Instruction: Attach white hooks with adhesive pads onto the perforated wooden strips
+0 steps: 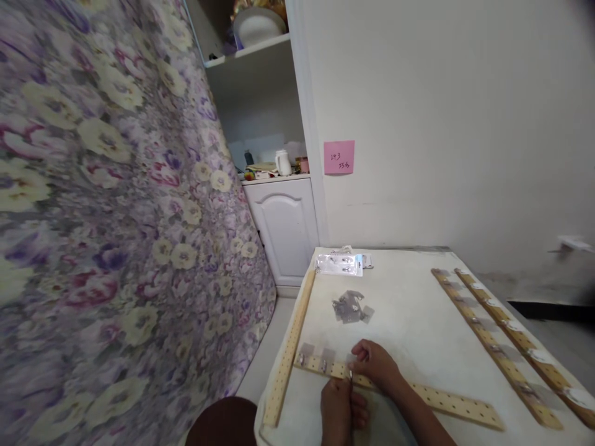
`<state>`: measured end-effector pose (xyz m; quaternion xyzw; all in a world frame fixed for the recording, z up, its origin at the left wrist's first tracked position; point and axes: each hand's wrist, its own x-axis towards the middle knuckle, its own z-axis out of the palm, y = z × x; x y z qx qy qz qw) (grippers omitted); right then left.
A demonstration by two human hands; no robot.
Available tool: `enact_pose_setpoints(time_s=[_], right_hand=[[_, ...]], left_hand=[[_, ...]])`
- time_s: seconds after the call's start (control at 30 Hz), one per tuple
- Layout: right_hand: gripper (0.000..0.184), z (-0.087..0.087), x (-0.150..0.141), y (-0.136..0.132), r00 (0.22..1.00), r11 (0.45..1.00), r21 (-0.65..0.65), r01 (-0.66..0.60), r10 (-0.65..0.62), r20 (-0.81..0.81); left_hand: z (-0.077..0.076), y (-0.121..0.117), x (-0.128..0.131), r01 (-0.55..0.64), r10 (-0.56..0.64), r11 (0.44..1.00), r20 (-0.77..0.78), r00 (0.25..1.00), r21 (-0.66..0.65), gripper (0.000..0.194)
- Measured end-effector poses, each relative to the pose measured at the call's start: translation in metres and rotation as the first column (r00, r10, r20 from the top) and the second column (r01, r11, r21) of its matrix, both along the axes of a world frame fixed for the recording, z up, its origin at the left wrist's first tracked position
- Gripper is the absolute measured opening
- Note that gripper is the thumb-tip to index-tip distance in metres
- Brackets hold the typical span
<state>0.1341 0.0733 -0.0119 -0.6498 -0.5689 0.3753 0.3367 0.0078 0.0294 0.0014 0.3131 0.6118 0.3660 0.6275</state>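
Toward the near edge of the counter, left hand and right hand, fingers curled, pinch unclear, worked at a holed strip best kept steady.

1. You are facing a square pink paper note, which is sticking to the plain white wall and carrying dark handwriting.
2. Its upper line is reading "243".
3. Its lower line is apparently showing you "55", with an unclear mark following.
4. Any print you are seeing on the flat, clear plastic packet is too small to read.
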Motion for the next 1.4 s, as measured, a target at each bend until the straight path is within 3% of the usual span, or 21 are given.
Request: enact_pose_setpoints(time_s=[0.2,0.3,0.4,0.57,0.73,0.97,1.4], right_hand=[[0.023,0.013,0.017,-0.017,1.000,0.996,0.092,0.005,-0.005,-0.002],[0.021,0.013,0.040,-0.037,0.993,0.987,0.158,0.001,-0.020,0.120],[0.030,0.010,0.054,-0.058,0.977,0.991,0.132,-0.007,-0.021,0.211],[0.025,0.016,0.047,-0.077,0.947,0.991,0.126,-0.048,0.005,0.320],[0.016,0.022,0.045,-0.077,0.953,0.994,0.099,-0.037,0.005,0.302],[0.014,0.019,0.049,-0.065,0.944,0.992,0.095,0.079,-0.105,0.313],[0.013,0.010,0.026,-0.054,0.912,0.976,0.134,0.170,-0.207,0.354]], left_hand=[[0.002,-0.002,-0.001,0.012,-0.014,0.999,0.040,0.999,0.051,0.024],[0.000,-0.002,-0.002,0.002,-0.003,0.999,0.044,0.999,0.036,0.022],[-0.005,-0.002,-0.004,0.008,-0.010,0.999,0.055,0.998,0.041,0.020],[-0.009,-0.002,-0.006,0.039,-0.045,0.997,0.093,0.995,0.063,0.026],[-0.007,-0.003,-0.007,0.069,-0.075,0.995,0.089,0.993,0.067,0.026],[-0.003,-0.003,-0.007,0.072,-0.076,0.996,0.082,0.994,0.045,0.018],[-0.006,0.000,-0.017,0.166,-0.174,0.976,0.045,0.984,0.138,0.030]])
